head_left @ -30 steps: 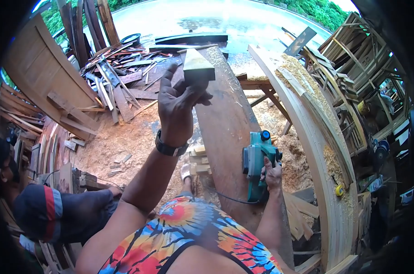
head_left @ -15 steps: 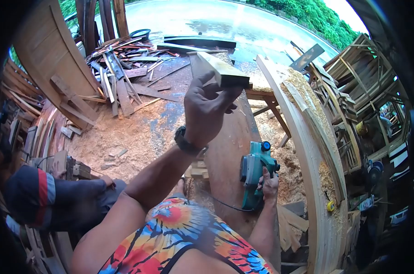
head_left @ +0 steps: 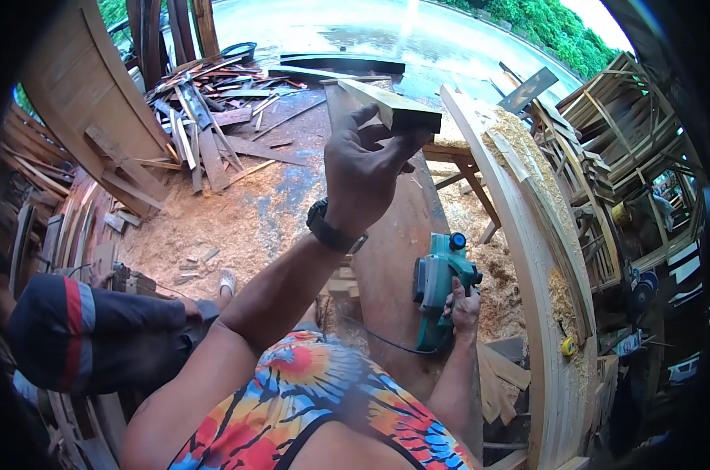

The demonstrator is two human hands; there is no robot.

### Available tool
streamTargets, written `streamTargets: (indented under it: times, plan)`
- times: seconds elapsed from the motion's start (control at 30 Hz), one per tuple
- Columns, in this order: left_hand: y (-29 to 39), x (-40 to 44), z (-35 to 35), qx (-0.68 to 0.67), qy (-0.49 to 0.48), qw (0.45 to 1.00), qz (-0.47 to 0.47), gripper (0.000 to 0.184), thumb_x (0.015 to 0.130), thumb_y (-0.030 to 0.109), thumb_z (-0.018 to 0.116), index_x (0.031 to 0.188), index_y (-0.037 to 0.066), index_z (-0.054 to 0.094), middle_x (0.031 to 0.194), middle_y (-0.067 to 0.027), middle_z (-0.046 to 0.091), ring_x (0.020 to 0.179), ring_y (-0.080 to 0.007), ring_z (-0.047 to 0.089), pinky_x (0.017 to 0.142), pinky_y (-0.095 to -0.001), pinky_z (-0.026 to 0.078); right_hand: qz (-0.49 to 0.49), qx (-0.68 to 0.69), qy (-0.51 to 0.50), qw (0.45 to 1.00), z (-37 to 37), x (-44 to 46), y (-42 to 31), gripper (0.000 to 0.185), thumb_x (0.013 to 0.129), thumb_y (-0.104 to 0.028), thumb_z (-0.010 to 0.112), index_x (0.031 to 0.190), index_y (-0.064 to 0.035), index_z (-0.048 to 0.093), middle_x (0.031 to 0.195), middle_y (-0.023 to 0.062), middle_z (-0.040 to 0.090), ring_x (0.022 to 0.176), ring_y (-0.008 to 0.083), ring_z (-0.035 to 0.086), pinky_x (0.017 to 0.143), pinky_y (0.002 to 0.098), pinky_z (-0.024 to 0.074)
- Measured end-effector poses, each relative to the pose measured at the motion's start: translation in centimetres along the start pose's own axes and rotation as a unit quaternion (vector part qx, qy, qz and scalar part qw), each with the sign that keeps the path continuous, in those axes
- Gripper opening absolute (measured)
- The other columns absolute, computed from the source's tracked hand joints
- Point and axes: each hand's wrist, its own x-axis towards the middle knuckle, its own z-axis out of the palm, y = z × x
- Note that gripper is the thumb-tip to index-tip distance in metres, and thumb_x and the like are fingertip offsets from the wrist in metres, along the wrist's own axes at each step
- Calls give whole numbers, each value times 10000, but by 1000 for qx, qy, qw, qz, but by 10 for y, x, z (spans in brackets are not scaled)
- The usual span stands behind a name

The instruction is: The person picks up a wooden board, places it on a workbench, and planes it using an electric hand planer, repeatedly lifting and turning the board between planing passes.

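Observation:
My left hand (head_left: 363, 176), with a dark watch (head_left: 333, 227) on its wrist, is raised and gripping the near end of a wooden board (head_left: 380, 95). The board points away from me, its end face dark and its upper face pale. Low on the right, my right hand (head_left: 462, 307) is wrapped around the handle of a teal electric planer (head_left: 437, 290). That planer rests on its side on a long brown plank bench (head_left: 394, 258), and its black cord (head_left: 386, 338) trails left. Some of my left fingers are hidden behind the board.
Long timbers (head_left: 527, 274) covered with shavings run along the right, with a yellow tape measure (head_left: 568, 345) on them. A co-worker in a dark cap (head_left: 45, 329) crouches at left. Scrap wood (head_left: 214, 117) lies beyond; sawdust (head_left: 237, 211) covers the floor.
My left hand and the board's near end have shifted slightly right. The planer appears slightly higher in view, still under my right hand. The co-worker's foot has come into view.

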Motion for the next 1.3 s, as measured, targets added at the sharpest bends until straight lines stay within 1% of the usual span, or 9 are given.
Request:
streamTargets:
  times: [0.43, 0.53, 0.63, 0.83, 0.93, 1.03, 1.13, 1.17, 1.3]
  plan:
    - [0, -3, -1, 0, -4, 1000, -3, 676, 831, 161, 826, 1311, -141, 457, 971, -173, 745, 670, -121, 688, 550, -249, 572, 6, 5, -9, 1000, -1, -1, -1, 463, 905, -511, 716, 901, -69, 575, 602, 4, 527, 430, 106, 511, 407, 253, 430]
    - [0, -3, -5, 1, -18, 1000, -20, 813, 823, 199, 845, 1364, -191, 379, 1013, -222, 721, 801, -175, 724, 579, -239, 575, 9, 4, -6, 1000, 0, -2, 0, 459, 905, -504, 719, 903, -69, 570, 600, 4, 526, 428, 107, 511, 406, 252, 429]
    - [-1, -5, -8, -5, -20, 999, -26, 811, 821, 200, 848, 1364, -176, 379, 1021, -232, 714, 818, -177, 721, 589, -244, 578, 7, -4, -4, 1000, -1, -1, -3, 465, 900, -506, 723, 905, -69, 567, 598, 5, 527, 430, 107, 515, 403, 252, 428]
    - [-13, -14, -21, 7, -7, 999, -41, 723, 799, 221, 869, 1271, -109, 430, 1002, -205, 690, 811, -187, 712, 608, -254, 586, 4, -8, 0, 1000, 1, -3, -5, 458, 898, -500, 729, 899, -66, 580, 600, 1, 534, 434, 108, 517, 403, 255, 431]
    - [-14, -15, -24, 15, 28, 999, -40, 549, 818, 153, 842, 1192, -41, 491, 954, -136, 713, 655, -140, 682, 569, -252, 567, 12, 0, -2, 1000, -2, 0, -1, 432, 902, -468, 738, 940, -61, 596, 606, -5, 537, 440, 108, 514, 407, 253, 434]
    - [-19, -11, -35, 12, 18, 999, -25, 508, 821, 170, 844, 1150, -10, 501, 909, -115, 705, 643, -138, 676, 559, -250, 553, 15, -6, 0, 1000, -1, -2, -3, 440, 899, -475, 738, 939, -59, 600, 605, -6, 536, 445, 107, 517, 410, 253, 436]
    - [-14, -11, -42, -4, 23, 999, -34, 546, 775, 221, 888, 1084, 1, 496, 875, -85, 647, 687, -121, 650, 572, -242, 565, 12, -10, -6, 1000, -2, 1, -2, 433, 905, -480, 729, 927, -65, 606, 603, -4, 534, 444, 105, 518, 410, 251, 432]
    - [-16, -10, -45, 0, 27, 999, -29, 506, 782, 222, 882, 1054, 0, 518, 841, -77, 648, 673, -111, 647, 565, -240, 563, 7, -14, -7, 1000, -3, 2, -1, 424, 911, -482, 720, 914, -73, 607, 601, -2, 533, 440, 106, 516, 408, 252, 427]
    - [-15, -6, -52, 16, 29, 999, -15, 342, 847, 191, 824, 1011, 28, 571, 725, -76, 683, 566, -137, 663, 549, -249, 548, -8, -13, -5, 1000, 0, -2, -2, 403, 925, -468, 709, 890, -75, 621, 597, -2, 531, 434, 102, 510, 407, 251, 410]
